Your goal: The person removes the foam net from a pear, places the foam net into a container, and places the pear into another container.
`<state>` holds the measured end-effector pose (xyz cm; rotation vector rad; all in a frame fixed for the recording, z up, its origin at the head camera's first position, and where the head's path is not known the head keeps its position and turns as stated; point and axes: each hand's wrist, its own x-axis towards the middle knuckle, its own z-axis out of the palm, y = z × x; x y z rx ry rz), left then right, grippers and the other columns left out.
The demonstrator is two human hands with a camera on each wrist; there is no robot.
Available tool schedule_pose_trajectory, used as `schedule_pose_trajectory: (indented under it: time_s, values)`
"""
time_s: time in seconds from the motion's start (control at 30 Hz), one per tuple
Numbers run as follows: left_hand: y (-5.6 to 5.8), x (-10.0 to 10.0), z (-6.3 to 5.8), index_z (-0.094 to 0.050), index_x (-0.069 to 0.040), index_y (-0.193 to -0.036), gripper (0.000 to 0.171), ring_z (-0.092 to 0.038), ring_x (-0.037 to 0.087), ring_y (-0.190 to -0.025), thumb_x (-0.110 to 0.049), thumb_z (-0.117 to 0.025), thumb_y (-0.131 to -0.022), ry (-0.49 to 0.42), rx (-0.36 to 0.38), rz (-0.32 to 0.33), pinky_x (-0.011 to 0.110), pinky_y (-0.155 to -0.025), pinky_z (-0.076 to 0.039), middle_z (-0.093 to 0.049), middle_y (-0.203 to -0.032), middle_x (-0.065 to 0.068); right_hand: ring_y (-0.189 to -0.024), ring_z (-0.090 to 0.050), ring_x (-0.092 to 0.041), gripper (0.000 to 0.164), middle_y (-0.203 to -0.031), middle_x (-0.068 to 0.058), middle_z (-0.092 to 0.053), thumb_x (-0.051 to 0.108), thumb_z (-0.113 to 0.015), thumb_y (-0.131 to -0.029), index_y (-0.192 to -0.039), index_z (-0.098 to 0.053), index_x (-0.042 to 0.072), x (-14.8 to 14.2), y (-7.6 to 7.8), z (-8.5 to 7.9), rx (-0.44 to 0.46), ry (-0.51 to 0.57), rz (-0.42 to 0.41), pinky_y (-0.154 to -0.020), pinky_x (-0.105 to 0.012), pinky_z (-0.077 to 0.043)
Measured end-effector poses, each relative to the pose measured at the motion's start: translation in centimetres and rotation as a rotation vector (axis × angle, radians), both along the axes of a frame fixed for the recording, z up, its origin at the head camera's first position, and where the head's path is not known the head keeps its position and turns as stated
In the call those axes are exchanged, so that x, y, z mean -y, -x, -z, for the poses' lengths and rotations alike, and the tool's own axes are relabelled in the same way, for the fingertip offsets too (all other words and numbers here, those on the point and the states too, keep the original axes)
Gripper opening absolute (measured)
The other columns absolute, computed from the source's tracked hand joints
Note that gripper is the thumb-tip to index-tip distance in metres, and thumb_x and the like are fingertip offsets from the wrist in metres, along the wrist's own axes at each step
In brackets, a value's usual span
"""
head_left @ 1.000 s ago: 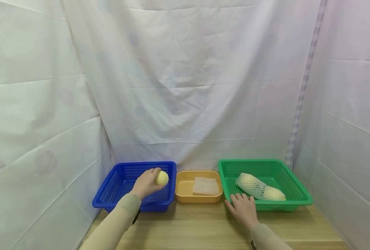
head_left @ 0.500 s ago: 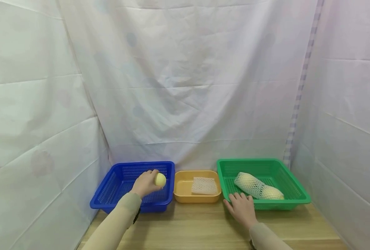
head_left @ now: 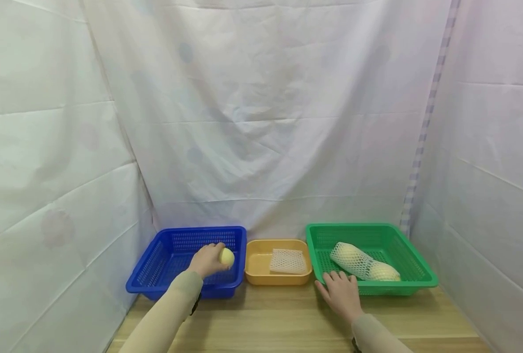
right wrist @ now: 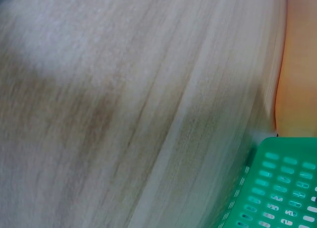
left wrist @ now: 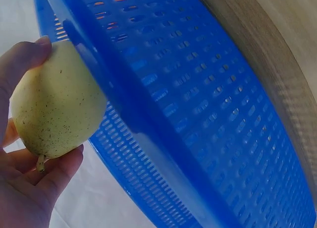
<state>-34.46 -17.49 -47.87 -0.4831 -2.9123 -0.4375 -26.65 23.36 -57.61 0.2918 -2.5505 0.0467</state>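
Observation:
In my left hand (head_left: pixel 207 260) I hold a pale yellow pear (left wrist: pixel 59 99), fingers and thumb around its sides. Its stem and dark specks show in the left wrist view. Hand and pear are over the right part of the blue basket (head_left: pixel 153 282). My right hand (head_left: pixel 343 295) rests on the near left rim of the green basket (head_left: pixel 416 283), its fingers relaxed over the edge. Inside that basket lie two pale round fruits (head_left: pixel 382 271) in white foam netting. The right hand does not show in the right wrist view.
Between the baskets stands a yellow-orange tray (head_left: pixel 254 279) with flat white foam net sleeves (head_left: pixel 288 261) in it. All three containers stand on a wooden table (head_left: pixel 270 318). White cloth (head_left: pixel 261 122) hangs behind and on both sides.
My left hand has lowered slightly over the blue basket, still gripping the pear. The right hand stays on the green basket's rim. The head view has shifted a little.

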Motion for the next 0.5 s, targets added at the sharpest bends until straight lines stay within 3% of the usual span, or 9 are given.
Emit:
schedule_pose_trajectory:
  time_s: [0.2,0.5]
  values:
    - [0.11,-0.30,0.24,-0.062,-0.012,-0.111,0.057,-0.056,0.023,-0.074,-0.037,-0.085,-0.066,0.014,0.033,-0.006,0.043,-0.062,-0.050,-0.059,-0.087,0.004,-0.068,-0.044,-0.019,0.027,-0.081,0.001,-0.057,0.045,-0.064,-0.089,-0.095,-0.066,0.019,-0.07,0.06,0.17,0.016,-0.011,0.011,-0.059,-0.039,-0.030]
    - [0.37,-0.52,0.74,-0.063,-0.010,-0.110,0.055,-0.055,0.021,-0.071,-0.036,-0.085,-0.067,0.050,0.077,-0.003,0.040,-0.060,-0.049,-0.059,-0.083,0.003,-0.064,-0.040,-0.018,0.028,-0.076,0.003,-0.053,0.048,-0.061,-0.091,-0.087,-0.062,0.020,-0.09,0.10,0.03,-0.006,-0.001,0.000,-0.059,-0.039,-0.030]
